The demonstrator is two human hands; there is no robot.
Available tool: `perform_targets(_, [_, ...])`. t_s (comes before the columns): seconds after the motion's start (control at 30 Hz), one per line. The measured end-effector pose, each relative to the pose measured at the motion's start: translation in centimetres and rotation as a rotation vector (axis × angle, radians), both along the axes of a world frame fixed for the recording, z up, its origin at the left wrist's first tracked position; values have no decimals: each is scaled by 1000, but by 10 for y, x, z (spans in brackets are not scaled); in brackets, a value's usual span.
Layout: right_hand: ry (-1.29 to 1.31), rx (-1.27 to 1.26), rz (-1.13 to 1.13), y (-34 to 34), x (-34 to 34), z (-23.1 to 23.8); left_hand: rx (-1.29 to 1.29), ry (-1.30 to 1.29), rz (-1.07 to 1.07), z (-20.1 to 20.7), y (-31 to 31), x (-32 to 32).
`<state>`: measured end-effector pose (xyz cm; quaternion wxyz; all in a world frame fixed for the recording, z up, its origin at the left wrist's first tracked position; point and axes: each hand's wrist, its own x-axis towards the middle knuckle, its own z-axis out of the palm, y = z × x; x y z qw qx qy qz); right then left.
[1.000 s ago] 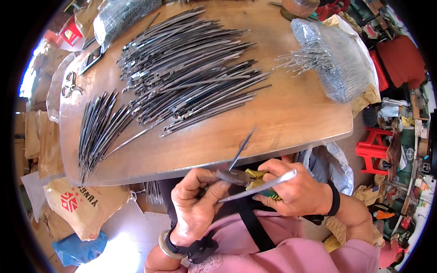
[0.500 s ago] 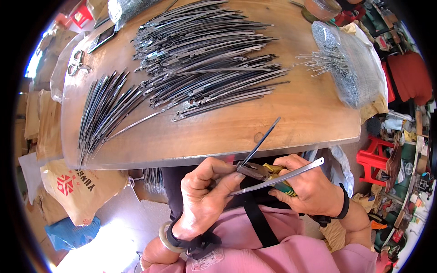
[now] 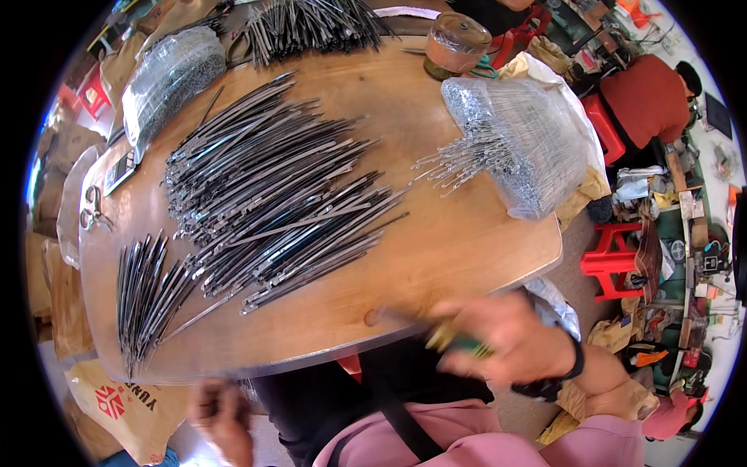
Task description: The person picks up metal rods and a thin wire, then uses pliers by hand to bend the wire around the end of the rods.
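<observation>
My right hand is over the table's near edge, closed around pliers with yellow and green handles. Motion blurs the pliers' front end, and I cannot make out whether anything sits in the jaws. Down at the lower left, below the table edge, is my left hand, smeared by motion; its fingers and anything in them are unclear. A large pile of thin dark metal strips covers the left and middle of the table. Closer to the left corner lies a smaller fan of strips.
A plastic bag of thin wire pieces lies at the table's right, beside a jar. Scissors and a phone are at the left edge. A red stool stands right; a person in red sits beyond.
My hands have parted: the left dropped down and left, the right stayed near the edge with the pliers. The strip formerly between them is no longer distinguishable. The view has shifted.
</observation>
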<state>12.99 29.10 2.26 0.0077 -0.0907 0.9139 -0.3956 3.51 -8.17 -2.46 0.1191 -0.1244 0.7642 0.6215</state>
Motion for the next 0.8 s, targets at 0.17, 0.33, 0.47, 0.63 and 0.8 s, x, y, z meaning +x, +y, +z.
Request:
perform_targets(0.17, [485,683,-106,53,-73,-19,-908,754,-250,4,-8,-68])
perform_targets(0.33, [493,724,-130,47,-65,-15,-574,719,-635,23,56,-35])
perform_targets(0.47, [531,589,-188,27,-60,18,-763,949,-748,3,87,-66])
perform_targets(0.63, [679,-80,-673,19,-23,35,-702,980,-831,-8,84,-72])
perform_targets(0.8, [724,-50,-756,42,-10,15,-862,1143,-941,0,91,-77])
